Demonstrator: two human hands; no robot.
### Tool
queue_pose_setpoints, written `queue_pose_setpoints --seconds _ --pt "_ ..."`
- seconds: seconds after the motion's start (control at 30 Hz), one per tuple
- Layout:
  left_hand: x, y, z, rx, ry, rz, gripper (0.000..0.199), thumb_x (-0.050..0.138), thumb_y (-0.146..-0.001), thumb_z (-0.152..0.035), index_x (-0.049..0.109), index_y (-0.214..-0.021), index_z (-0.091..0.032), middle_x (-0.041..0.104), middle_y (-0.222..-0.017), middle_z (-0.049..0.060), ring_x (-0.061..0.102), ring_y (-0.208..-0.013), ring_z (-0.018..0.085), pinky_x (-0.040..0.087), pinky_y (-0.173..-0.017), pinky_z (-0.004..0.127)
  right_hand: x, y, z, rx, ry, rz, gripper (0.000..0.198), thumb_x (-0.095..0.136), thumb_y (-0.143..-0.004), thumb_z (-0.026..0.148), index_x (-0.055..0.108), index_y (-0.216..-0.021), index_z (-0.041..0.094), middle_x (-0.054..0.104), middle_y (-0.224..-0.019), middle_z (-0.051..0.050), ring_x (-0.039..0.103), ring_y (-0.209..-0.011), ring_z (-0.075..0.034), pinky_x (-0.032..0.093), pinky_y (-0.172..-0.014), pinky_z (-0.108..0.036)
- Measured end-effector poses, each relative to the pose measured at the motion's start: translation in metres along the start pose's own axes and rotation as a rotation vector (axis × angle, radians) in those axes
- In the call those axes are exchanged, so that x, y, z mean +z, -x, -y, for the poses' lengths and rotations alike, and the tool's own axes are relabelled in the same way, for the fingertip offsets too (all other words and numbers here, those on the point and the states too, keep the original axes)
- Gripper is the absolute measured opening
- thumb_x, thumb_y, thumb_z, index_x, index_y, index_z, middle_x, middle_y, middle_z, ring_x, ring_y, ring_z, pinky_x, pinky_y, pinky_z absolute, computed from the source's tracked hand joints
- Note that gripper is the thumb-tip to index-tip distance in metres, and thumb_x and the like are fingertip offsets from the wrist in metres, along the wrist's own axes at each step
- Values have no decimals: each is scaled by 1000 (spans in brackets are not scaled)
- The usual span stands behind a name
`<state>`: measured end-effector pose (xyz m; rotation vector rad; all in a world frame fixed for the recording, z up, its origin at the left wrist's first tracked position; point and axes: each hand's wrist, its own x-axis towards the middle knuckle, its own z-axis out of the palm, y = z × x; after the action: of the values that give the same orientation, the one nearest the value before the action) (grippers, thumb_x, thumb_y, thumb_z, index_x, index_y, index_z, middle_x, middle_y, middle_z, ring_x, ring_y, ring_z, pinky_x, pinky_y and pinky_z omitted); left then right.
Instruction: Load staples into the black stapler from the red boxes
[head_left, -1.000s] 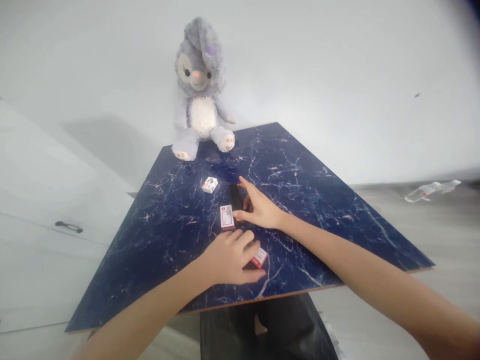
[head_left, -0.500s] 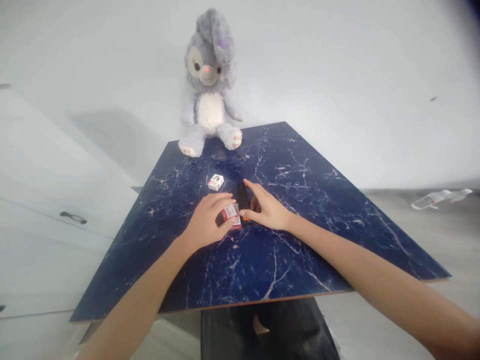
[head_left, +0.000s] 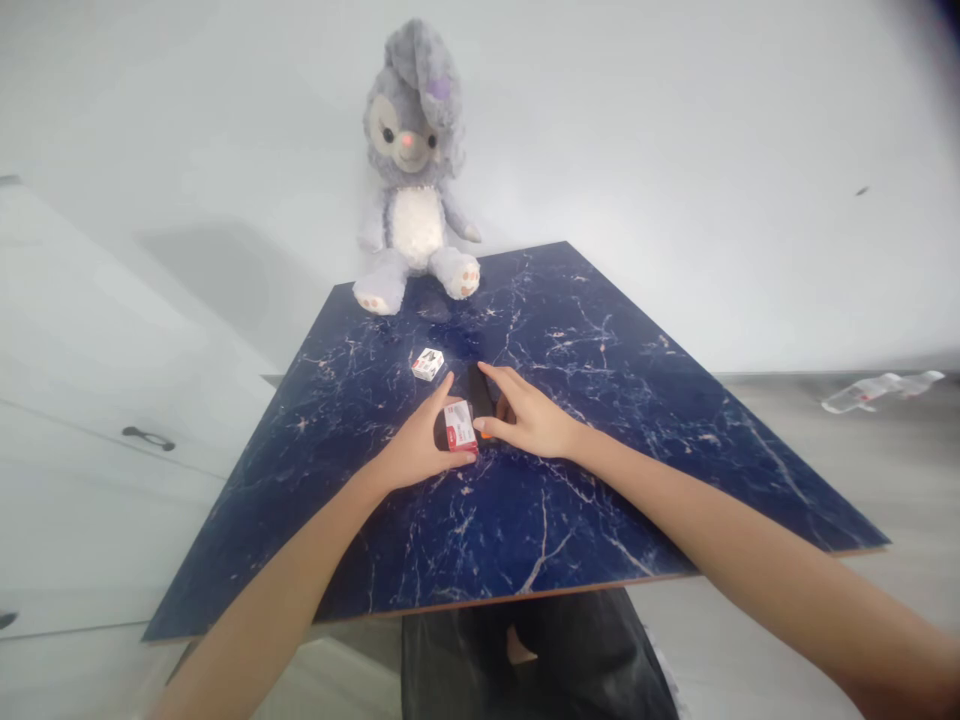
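Note:
A small red-and-white box point(head_left: 460, 425) is held in my left hand point(head_left: 416, 445), the thumb along its near edge and other fingers behind it. The index finger of that hand is raised apart. Right beside the box lies a long black object with an orange part point(head_left: 479, 390), partly hidden. My right hand point(head_left: 531, 412) is curled around its right side, thumb near the orange end and index finger at the far end. Beyond my left hand, a second small box point(head_left: 428, 364), white with a dark picture and some red, rests on the table.
A grey plush rabbit point(head_left: 418, 225) sits at the back edge of the blue marbled table point(head_left: 600, 480), against the wall. White cabinet fronts with a dark handle point(head_left: 148, 438) stand at the left. Clear plastic packaging point(head_left: 874, 393) lies on the floor at the right.
My left index finger has lifted off the red-and-white box and the box has turned, so more of its printed face shows. My right hand stays at the black object.

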<state>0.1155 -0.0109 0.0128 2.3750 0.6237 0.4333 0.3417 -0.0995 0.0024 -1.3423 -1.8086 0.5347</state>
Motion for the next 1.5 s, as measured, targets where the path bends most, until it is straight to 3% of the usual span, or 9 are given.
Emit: queue_pose_setpoints --seconds 0.2,0.43,0.57,0.7,0.8,0.9,1.07,1.23,1.5 --pt "-1 0 3 -17 -43 14 103 77 -78 -47 16 -159 -29 45 -150 16 46 -137 33 39 -111 51 0 0 0 -7 15 -5 80 59 -92 51 22 -157 22 43 -144 -17 66 -82 -21 58 -87 -49" --pt "8 -1 4 -2 9 -82 116 80 -75 -39 1 -159 -29 45 -146 14 49 -132 29 41 -109 48 -1 0 1 -17 38 -1 78 58 -92 50 22 -157 22 42 -146 -18 67 -85 -22 57 -90 -51" --pt "8 0 1 -47 19 -73 113 81 -74 -40 7 -159 -31 50 -141 11 54 -126 28 43 -107 47 -3 0 3 -8 41 11 79 58 -92 49 22 -157 22 44 -144 -18 66 -85 -22 57 -91 -51" --pt "4 0 3 41 -50 -50 104 76 -79 -46 11 -159 -31 46 -147 14 48 -133 31 40 -109 50 -3 0 3 -10 43 10 79 58 -92 49 22 -157 23 43 -145 -18 67 -85 -23 57 -90 -52" --pt "-2 -11 17 96 -203 -234 70 53 -96 -47 24 -156 -26 39 -153 16 36 -142 30 31 -115 53 -3 0 2 1 35 15 80 57 -92 52 21 -158 24 44 -144 -17 67 -82 -22 57 -89 -51" --pt "-11 -35 40 -21 -397 -515 54 39 -101 -44 40 -149 -19 44 -149 17 35 -142 31 27 -116 54 -3 1 3 14 35 20 81 58 -91 54 22 -157 24 47 -141 -17 67 -81 -22 58 -88 -50" --pt "-17 -61 57 -48 -470 -291 49 32 -103 -42 55 -137 -14 58 -138 16 47 -131 28 30 -113 50 -4 1 4 36 47 21 80 59 -91 53 22 -157 25 49 -139 -17 66 -81 -22 57 -87 -50" --pt "-19 -41 37 -4 -291 -229 57 15 -106 -39 61 -132 -18 67 -120 8 56 -111 21 38 -107 44 -8 -1 3 19 55 46 81 60 -90 52 24 -157 24 50 -138 -18 66 -83 -22 56 -89 -51" --pt "-23 -28 18 -27 -87 -107 55 18 -105 -47 49 -146 -26 70 -111 7 62 -106 22 45 -103 45 -2 1 -3 16 -11 28 81 60 -91 54 22 -157 26 46 -143 -18 67 -83 -21 58 -87 -50"
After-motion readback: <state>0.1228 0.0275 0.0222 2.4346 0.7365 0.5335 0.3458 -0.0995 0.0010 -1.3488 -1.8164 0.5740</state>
